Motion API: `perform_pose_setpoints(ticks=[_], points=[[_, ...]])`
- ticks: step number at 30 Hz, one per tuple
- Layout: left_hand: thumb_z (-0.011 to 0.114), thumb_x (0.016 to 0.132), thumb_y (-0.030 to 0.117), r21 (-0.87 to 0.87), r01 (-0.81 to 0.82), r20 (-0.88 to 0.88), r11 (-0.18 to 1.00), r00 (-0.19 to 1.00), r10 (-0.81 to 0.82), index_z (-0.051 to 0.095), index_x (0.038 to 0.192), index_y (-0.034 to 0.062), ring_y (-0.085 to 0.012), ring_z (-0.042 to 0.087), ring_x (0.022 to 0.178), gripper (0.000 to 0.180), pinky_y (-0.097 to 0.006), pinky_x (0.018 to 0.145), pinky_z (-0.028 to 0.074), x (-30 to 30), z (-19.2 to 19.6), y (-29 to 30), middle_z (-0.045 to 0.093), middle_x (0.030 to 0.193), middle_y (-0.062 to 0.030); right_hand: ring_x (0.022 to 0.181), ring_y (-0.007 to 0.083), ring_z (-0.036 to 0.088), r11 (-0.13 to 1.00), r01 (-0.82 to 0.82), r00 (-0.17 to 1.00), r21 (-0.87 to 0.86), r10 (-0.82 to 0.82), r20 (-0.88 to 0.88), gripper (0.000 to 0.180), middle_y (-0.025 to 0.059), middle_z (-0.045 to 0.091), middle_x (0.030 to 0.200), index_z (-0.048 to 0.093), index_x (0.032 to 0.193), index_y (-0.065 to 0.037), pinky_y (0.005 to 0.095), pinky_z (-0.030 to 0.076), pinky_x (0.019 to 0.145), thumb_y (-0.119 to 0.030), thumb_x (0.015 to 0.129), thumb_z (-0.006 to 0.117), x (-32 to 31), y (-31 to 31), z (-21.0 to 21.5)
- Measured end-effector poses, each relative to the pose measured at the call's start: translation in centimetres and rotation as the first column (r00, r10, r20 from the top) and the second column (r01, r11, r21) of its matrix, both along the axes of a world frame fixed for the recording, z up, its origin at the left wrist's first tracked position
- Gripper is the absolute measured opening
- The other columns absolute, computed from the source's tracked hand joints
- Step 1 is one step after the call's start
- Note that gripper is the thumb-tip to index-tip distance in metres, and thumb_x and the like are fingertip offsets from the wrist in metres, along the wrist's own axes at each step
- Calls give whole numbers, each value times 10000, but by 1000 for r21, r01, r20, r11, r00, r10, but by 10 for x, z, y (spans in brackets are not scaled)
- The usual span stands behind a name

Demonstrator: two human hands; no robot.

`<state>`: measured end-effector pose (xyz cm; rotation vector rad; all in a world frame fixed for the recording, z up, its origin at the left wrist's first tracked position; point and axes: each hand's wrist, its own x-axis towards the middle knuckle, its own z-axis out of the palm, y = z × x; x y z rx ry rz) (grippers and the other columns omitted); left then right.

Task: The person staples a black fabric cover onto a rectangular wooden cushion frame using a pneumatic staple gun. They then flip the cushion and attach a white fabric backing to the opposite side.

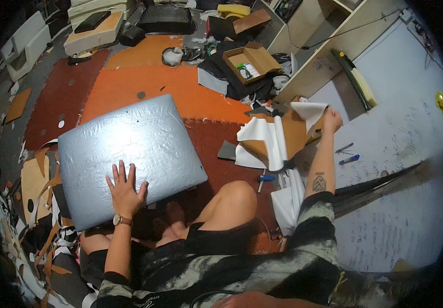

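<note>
A large grey cushion-like panel (129, 154) lies on the floor in front of my knees. My left hand (125, 189) rests flat on its near edge, fingers spread, a watch on the wrist. To the right, my right hand (331, 121) is stretched out and grips the top of a tan leather piece with white backing (283, 136), which hangs folded over beside a white worktable (401, 138). My bare knee (234, 197) is between the two.
Orange and dark red leather sheets (154, 84) cover the floor. An open cardboard box (251, 60) sits at the back. A blue marker (348, 159) and scissors lie on the worktable. Leather scraps (36, 220) pile up at the left. White cushions are stacked far left.
</note>
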<state>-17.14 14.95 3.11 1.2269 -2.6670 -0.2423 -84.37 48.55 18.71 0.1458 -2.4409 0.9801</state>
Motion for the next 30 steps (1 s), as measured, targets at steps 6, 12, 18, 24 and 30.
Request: perform_pose_setpoints(ticks=[6,12,18,24,30], points=[[617,962,495,-19,55,-66,998,996,-56,497,1561,170,-403,229,1582,691,-654,1252,136,-26,-8,-5,316,1697,-170,938,239,726,868,-432,840,246,288,461,511,31,772,1118,738,1275,-170,405,563,818,-544,928,704,11,11,60],[609,986,474,-32,42,-32,999,999,-43,541,1539,209,-369,281,1570,617,-640,1251,178,-22,-10,-8,357,1690,-119,873,235,736,759,-629,656,170,400,640,450,89,787,1128,747,1276,-173,387,593,826,-471,939,727,142,19,-147],[589,1002,450,-99,36,60,994,998,-30,498,1568,204,-371,272,1573,624,-658,1239,185,-20,-16,-11,334,1703,-105,1167,349,691,743,-591,562,314,100,821,430,171,739,1238,774,1172,-79,458,536,1019,-397,884,749,310,178,-294],[548,1044,408,-157,68,78,985,995,-56,493,1570,181,-379,276,1573,575,-648,1241,188,-18,-32,-17,344,1701,-96,1276,379,568,673,152,751,724,-555,358,587,192,601,1410,696,1351,-154,530,451,1074,-416,842,828,345,256,-280],[536,1055,382,-156,44,70,987,997,-33,499,1564,175,-374,292,1568,551,-633,1242,199,-14,-32,-17,362,1692,-99,1315,344,502,479,136,842,867,-517,153,460,123,578,1394,705,1312,-138,575,427,1038,-318,891,753,300,266,-252]])
